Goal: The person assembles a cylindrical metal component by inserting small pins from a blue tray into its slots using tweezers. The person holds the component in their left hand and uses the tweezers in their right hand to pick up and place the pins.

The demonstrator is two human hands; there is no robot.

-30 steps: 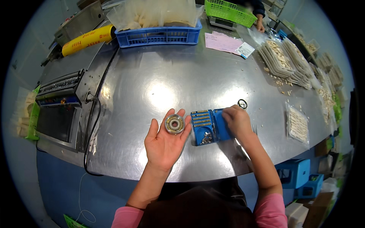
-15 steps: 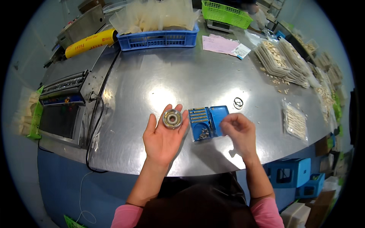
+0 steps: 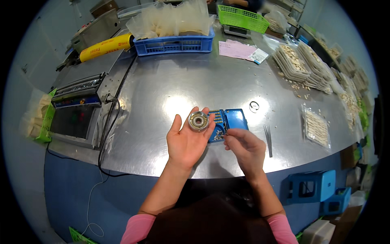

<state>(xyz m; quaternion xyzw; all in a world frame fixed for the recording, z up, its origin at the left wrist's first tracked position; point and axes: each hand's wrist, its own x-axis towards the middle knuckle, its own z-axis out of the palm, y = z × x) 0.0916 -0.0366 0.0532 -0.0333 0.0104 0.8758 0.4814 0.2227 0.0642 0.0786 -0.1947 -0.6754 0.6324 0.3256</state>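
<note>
On the fingers of my left hand (image 3: pixel 185 144), palm up and stretched out, rests a round metal bearing (image 3: pixel 198 121) with a hole in its middle. Just right of it, my right hand (image 3: pixel 247 152) has thumb and forefinger pinched together over the near side of an open blue case (image 3: pixel 237 119); what they hold is too small to make out. Rows of small brass-coloured pieces (image 3: pixel 218 116) fill the case's far left part, and loose silvery bits (image 3: pixel 219 135) lie in its near compartment. My left fingertips hide the case's left edge.
Thin dark metal rods (image 3: pixel 268 141) and black loops (image 3: pixel 254 106) lie to the right on the steel table (image 3: pixel 150 97). Packed trays (image 3: pixel 290 63) stand at the far right, a blue crate (image 3: pixel 174 45) at the back. A sealing machine (image 3: pixel 75 118) with a black cable is on the left.
My right hand has moved left and nearer, to the case's near side, uncovering the thin rods. My left hand with the bearing has shifted right, over the case's left edge.
</note>
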